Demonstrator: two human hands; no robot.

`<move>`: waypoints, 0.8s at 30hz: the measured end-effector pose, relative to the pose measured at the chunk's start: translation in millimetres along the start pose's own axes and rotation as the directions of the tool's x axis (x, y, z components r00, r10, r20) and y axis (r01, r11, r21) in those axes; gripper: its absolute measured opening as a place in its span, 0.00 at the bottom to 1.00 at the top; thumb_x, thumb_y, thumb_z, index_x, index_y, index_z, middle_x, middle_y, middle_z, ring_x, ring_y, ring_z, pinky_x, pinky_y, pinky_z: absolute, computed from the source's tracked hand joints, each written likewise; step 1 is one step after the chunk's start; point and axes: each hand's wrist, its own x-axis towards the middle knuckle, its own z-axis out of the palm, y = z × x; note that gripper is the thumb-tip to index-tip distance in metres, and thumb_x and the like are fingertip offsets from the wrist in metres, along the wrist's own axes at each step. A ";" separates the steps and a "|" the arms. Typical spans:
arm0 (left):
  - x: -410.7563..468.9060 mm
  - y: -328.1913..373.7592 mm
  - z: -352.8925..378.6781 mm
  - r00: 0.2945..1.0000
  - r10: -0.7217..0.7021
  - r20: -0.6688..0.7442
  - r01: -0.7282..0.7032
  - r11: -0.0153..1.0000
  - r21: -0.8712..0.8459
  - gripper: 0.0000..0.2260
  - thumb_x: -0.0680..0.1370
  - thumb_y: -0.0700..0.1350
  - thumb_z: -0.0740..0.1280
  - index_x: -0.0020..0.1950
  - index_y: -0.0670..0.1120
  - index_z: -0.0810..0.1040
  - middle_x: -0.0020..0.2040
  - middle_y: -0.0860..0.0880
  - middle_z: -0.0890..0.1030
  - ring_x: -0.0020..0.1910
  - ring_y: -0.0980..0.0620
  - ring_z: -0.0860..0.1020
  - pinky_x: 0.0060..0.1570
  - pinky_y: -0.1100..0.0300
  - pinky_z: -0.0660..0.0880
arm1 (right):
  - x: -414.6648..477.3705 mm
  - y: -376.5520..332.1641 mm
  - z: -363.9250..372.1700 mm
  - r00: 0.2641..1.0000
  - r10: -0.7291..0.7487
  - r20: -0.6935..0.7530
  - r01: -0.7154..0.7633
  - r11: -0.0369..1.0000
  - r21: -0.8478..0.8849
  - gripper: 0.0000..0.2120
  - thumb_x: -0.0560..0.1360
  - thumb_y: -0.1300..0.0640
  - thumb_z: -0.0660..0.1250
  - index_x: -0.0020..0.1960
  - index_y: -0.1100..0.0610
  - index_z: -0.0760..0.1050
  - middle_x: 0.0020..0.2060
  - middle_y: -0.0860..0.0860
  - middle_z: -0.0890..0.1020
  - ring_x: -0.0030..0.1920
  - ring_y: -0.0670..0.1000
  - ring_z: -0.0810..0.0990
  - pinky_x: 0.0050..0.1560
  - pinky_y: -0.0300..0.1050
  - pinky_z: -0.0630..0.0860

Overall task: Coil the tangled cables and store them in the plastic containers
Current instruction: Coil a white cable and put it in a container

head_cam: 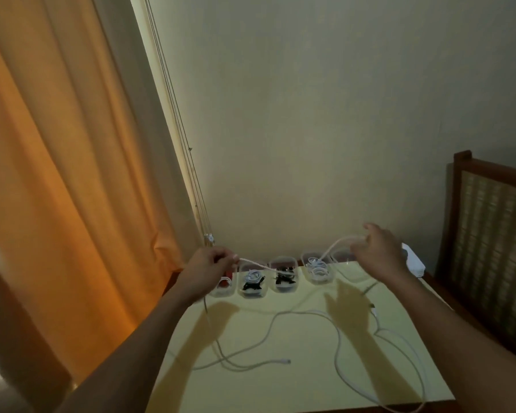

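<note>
A white cable (280, 268) is stretched in the air between both hands, above a row of clear plastic containers (318, 271) at the table's far edge. My left hand (207, 268) pinches one end of the span at the left. My right hand (376, 248) grips the other end, raised near the wall. The cable's slack hangs down from my left hand and trails over the yellow table (295, 383) in loose loops (337, 332). Several containers hold coiled white, black and red cables.
An orange curtain (57, 174) hangs at the left, with blind cords beside it. A white box (413, 260) lies at the table's back right corner. A wooden chair with a woven back (495, 228) stands to the right. A thin green cable (370, 289) lies on the table.
</note>
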 end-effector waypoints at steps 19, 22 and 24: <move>-68.4 84.1 -34.3 0.993 0.108 0.037 -0.103 0.986 -0.133 0.10 0.84 0.50 0.64 0.48 0.50 0.83 0.38 0.47 0.75 0.33 0.52 0.71 0.33 0.59 0.71 | -55.0 -52.2 -84.6 0.954 0.251 -0.161 0.071 0.335 0.939 0.10 0.82 0.58 0.63 0.47 0.58 0.81 0.28 0.50 0.69 0.25 0.47 0.64 0.27 0.41 0.62; -97.1 88.1 -41.6 0.995 0.088 -0.052 -0.094 0.984 -0.149 0.11 0.84 0.49 0.63 0.49 0.47 0.82 0.37 0.46 0.74 0.33 0.51 0.70 0.32 0.58 0.70 | -62.8 -26.5 -102.4 0.959 0.172 -0.227 0.013 0.769 0.639 0.11 0.78 0.52 0.66 0.51 0.57 0.84 0.38 0.55 0.83 0.38 0.56 0.79 0.42 0.54 0.79; -110.2 97.2 -39.5 0.986 0.112 -0.122 -0.125 0.986 -0.112 0.11 0.84 0.51 0.62 0.49 0.49 0.82 0.36 0.48 0.75 0.33 0.51 0.71 0.35 0.57 0.70 | -82.8 -26.7 -103.8 0.992 -0.014 -0.129 0.043 0.973 0.227 0.19 0.77 0.49 0.70 0.64 0.55 0.79 0.57 0.58 0.83 0.57 0.61 0.80 0.60 0.56 0.77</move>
